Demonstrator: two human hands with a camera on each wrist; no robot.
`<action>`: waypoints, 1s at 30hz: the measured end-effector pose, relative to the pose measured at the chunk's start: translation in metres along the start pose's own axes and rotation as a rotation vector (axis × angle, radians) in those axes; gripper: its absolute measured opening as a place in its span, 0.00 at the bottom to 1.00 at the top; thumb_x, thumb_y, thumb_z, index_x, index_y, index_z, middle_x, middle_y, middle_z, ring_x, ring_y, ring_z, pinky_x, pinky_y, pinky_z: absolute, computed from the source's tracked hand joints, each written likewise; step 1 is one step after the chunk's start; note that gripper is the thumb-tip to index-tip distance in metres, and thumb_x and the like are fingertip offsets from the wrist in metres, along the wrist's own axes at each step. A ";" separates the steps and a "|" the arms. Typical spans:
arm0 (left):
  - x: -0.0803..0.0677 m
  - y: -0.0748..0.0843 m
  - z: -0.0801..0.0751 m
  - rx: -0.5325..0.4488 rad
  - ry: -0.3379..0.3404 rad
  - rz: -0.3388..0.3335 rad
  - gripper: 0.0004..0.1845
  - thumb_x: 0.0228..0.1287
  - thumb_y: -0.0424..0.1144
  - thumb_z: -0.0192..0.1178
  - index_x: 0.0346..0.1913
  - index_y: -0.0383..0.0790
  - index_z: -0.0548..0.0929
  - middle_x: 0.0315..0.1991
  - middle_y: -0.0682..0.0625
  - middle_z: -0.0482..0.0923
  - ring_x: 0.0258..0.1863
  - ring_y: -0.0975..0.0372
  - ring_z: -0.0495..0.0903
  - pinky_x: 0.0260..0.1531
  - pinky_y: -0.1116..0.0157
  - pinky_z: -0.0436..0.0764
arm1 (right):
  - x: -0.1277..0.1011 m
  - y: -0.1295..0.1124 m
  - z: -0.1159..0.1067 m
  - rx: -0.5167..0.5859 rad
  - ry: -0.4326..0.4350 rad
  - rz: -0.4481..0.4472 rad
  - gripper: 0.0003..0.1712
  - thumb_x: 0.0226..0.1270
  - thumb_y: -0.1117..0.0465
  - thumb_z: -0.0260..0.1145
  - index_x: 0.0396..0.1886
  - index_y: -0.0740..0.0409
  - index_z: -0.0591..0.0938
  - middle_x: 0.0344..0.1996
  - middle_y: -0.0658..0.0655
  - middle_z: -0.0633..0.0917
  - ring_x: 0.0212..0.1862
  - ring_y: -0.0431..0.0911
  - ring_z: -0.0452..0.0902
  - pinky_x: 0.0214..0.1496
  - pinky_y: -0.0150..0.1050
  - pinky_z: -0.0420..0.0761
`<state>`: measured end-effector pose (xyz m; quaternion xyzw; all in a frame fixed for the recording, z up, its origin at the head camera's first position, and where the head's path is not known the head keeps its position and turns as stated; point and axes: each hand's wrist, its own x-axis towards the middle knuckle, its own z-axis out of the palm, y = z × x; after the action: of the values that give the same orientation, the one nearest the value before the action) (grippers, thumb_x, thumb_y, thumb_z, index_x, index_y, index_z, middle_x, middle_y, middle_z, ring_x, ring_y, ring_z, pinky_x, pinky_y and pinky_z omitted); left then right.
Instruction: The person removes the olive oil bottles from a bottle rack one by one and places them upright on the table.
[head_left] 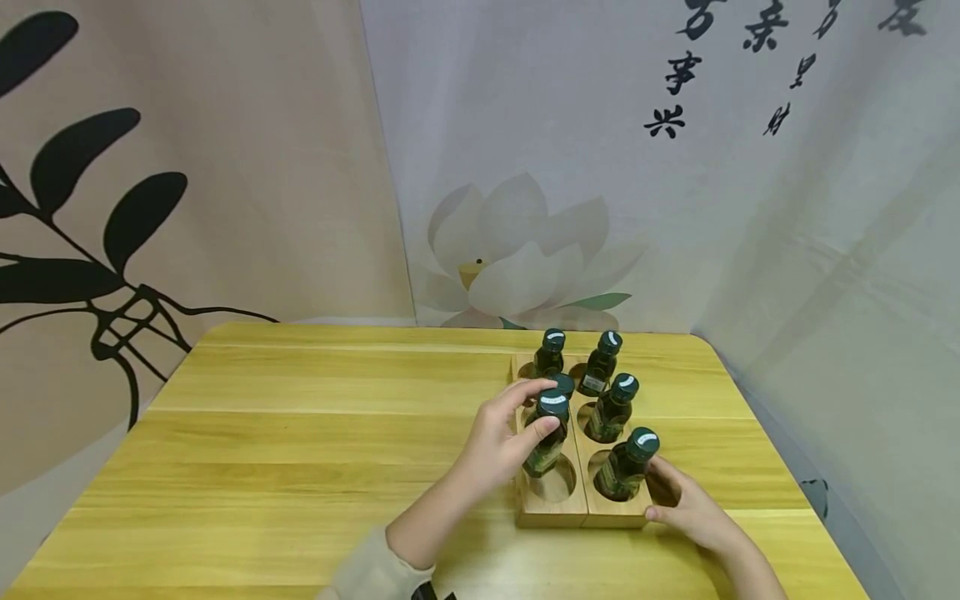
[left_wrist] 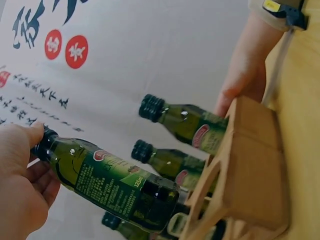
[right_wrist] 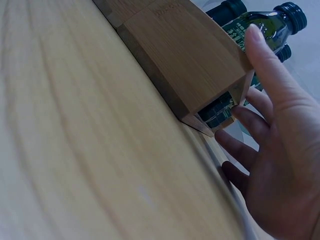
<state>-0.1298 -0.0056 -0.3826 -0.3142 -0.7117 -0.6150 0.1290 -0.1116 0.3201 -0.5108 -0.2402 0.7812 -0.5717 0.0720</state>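
A wooden rack [head_left: 550,511] with round holes stands on the table and holds several dark green bottles with dark caps. My left hand [head_left: 546,407] grips one green bottle [head_left: 545,442] by its cap and neck. That bottle [left_wrist: 115,182] is tilted, its base just above the empty front-left hole [head_left: 553,486]. My right hand [head_left: 660,493] rests with straight fingers against the rack's front right corner, beside the front-right bottle [head_left: 628,467]. In the right wrist view its thumb [right_wrist: 267,65] lies along the rack's [right_wrist: 185,55] upper edge and its fingers [right_wrist: 250,122] touch the side.
The rack sits on a yellow wooden table [head_left: 300,450], right of centre. Printed fabric backdrops [head_left: 225,167] close in behind and on the right. The table's right edge [head_left: 817,508] runs close to my right hand.
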 end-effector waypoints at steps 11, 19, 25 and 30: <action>0.019 0.002 -0.024 0.054 0.054 0.042 0.20 0.61 0.30 0.64 0.56 0.34 0.78 0.47 0.46 0.80 0.46 0.58 0.76 0.49 0.54 0.76 | 0.000 -0.003 0.000 0.009 -0.007 0.008 0.46 0.61 0.63 0.70 0.67 0.83 0.54 0.61 0.84 0.61 0.62 0.31 0.62 0.61 0.26 0.61; 0.034 -0.001 -0.040 0.108 0.072 0.072 0.19 0.60 0.29 0.65 0.55 0.32 0.78 0.46 0.46 0.80 0.45 0.58 0.75 0.48 0.57 0.76 | 0.000 -0.003 0.000 0.000 -0.004 0.004 0.46 0.61 0.62 0.70 0.67 0.82 0.55 0.61 0.83 0.62 0.62 0.31 0.63 0.61 0.26 0.61; 0.046 -0.007 -0.051 0.125 0.101 0.095 0.19 0.61 0.28 0.64 0.55 0.32 0.78 0.44 0.45 0.80 0.43 0.58 0.75 0.47 0.55 0.76 | 0.000 -0.003 0.000 -0.012 -0.001 0.006 0.46 0.61 0.62 0.70 0.67 0.82 0.55 0.61 0.83 0.62 0.62 0.30 0.62 0.61 0.26 0.61; 0.056 -0.012 -0.060 0.141 0.137 0.072 0.18 0.61 0.29 0.65 0.54 0.32 0.79 0.43 0.44 0.80 0.43 0.56 0.75 0.47 0.56 0.75 | 0.000 -0.002 0.000 -0.018 -0.003 0.009 0.46 0.61 0.63 0.70 0.67 0.82 0.55 0.61 0.83 0.62 0.62 0.30 0.62 0.61 0.26 0.61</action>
<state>-0.1927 -0.0469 -0.3475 -0.2868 -0.7309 -0.5784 0.2214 -0.1107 0.3199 -0.5085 -0.2382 0.7872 -0.5641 0.0736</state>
